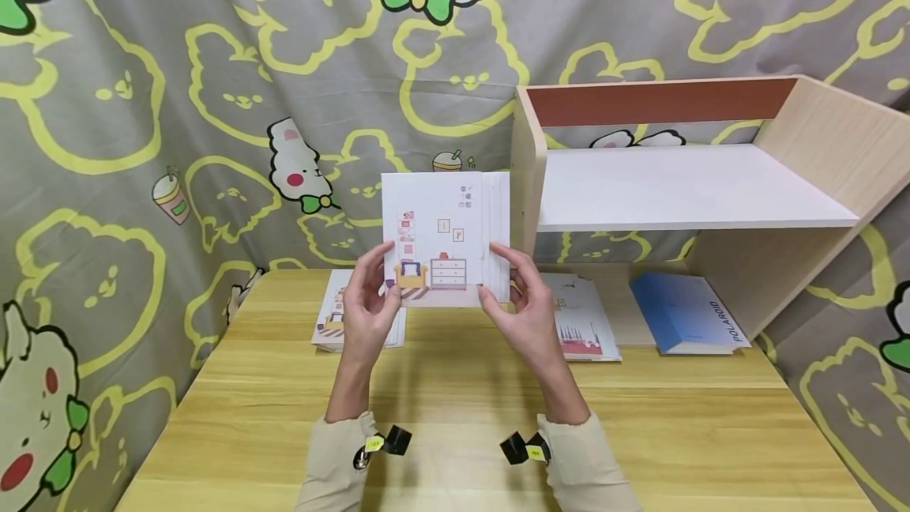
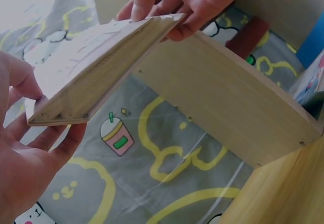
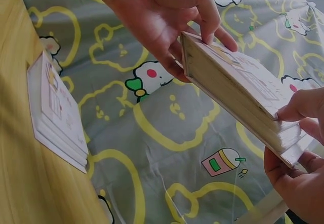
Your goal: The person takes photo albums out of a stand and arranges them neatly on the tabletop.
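A white square photo album (image 1: 426, 208), its cover printed with an armchair and a chest of drawers, is held up in front of me above the table. My left hand (image 1: 370, 303) grips its left edge, thumb on the front cover and fingers behind. On the opposite side, my right hand (image 1: 526, 303) pinches the right edge in the same way. The thick page block of the album (image 2: 96, 77) shows along its lower side in the left wrist view. From the right wrist view, the album (image 3: 228, 97) is tilted between both hands.
A similar album (image 1: 330, 324) lies behind my left hand on the wooden table (image 1: 455, 417). Another white album (image 1: 586, 326) lies behind my right hand, near a blue POLAROID album (image 1: 690, 310). A shelf unit (image 1: 697, 184) stands at the back right. Patterned curtain (image 1: 235, 85) surrounds the table.
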Tool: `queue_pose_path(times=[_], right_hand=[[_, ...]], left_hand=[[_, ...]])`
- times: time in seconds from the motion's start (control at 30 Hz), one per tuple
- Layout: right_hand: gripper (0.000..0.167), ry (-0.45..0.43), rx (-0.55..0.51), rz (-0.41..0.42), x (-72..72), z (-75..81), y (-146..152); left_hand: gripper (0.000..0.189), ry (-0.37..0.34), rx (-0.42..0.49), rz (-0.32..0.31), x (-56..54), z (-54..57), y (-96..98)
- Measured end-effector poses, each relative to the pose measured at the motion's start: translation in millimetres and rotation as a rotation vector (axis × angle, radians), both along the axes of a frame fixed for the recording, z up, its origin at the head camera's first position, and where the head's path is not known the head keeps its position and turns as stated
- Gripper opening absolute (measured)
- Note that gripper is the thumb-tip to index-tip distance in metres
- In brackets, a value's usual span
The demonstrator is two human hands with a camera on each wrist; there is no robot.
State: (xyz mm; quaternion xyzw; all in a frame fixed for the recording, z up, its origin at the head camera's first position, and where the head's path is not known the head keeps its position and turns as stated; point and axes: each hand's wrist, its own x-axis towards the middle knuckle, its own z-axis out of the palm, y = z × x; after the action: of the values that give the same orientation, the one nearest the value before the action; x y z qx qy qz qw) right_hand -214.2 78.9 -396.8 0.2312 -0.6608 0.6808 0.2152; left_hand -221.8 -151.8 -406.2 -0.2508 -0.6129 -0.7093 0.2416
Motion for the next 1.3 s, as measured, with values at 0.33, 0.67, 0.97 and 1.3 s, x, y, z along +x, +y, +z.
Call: queue_pose_path(times=[0.33,0.67,0.97,1.3], right_hand=[[0.059,0.033,0.107,-0.099,20.2,23.8,-10],[0.059,0.034,0.145,-0.152,20.6,23.6,-15],[0.062,0.007,0.165,-0.176,6.8,2.7,-16],[0.065,-0.011,0.145,-0.159,-10.5,-23.6,-15]], left_hand=[[0.066,-0.013,0.0,-0.006,-3.8,-4.5,-2.9],[0.066,-0.028,0.005,0.0,-7.7,-9.6,-4.7],[0.066,-0.046,0.0,0.0,-10.5,-14.0,-7.2],[0.063,-0.068,-0.017,0.013,-13.0,-17.6,-9.6]])
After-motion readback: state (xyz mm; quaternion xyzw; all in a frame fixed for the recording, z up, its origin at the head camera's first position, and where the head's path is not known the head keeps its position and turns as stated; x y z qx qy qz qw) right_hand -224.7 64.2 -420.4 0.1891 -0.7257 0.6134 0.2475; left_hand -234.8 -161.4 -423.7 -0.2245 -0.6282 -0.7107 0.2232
